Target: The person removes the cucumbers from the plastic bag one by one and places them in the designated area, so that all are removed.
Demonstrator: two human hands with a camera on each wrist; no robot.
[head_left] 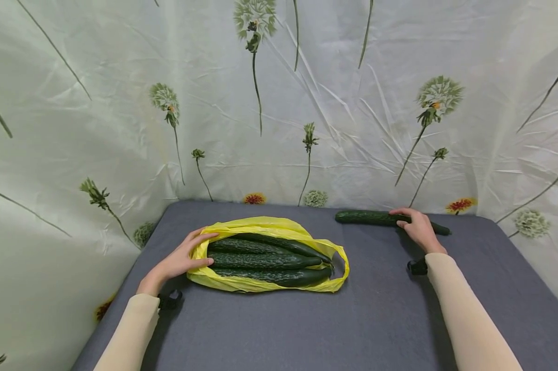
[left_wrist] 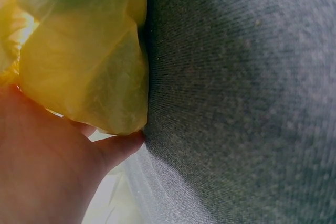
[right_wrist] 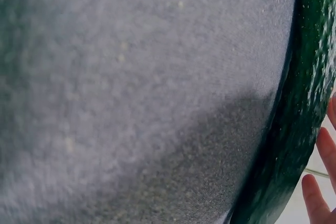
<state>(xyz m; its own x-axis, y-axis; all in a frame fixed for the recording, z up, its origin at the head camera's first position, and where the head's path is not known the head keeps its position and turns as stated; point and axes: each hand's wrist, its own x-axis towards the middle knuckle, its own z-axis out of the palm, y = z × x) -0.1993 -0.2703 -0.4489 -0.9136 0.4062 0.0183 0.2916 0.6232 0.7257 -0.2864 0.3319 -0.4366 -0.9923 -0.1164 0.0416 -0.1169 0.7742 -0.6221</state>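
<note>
A yellow plastic bag [head_left: 260, 224] lies on its side with its mouth spread wide. Several dark green cucumbers [head_left: 265, 260] lie lengthwise in it, their ends pointing toward the bag's handle loop. My left hand [head_left: 186, 255] grips the left end of the bag, thumb and fingers spread apart over its edge; the left wrist view shows the bag's bulging yellow side [left_wrist: 89, 72] against the hand. Farther right, near the back edge, one long cucumber [head_left: 362, 217] lies crosswise on the table. My right hand [head_left: 418, 229] holds it right of its middle, with fingertips [right_wrist: 328, 153] along its far side.
The grey cloth-covered table [head_left: 279, 330] carries both bag and loose cucumber. A pale curtain [head_left: 353, 118] printed with dandelions hangs behind the back edge and down the sides. Dark wrist cameras [head_left: 417, 266] sit under both wrists.
</note>
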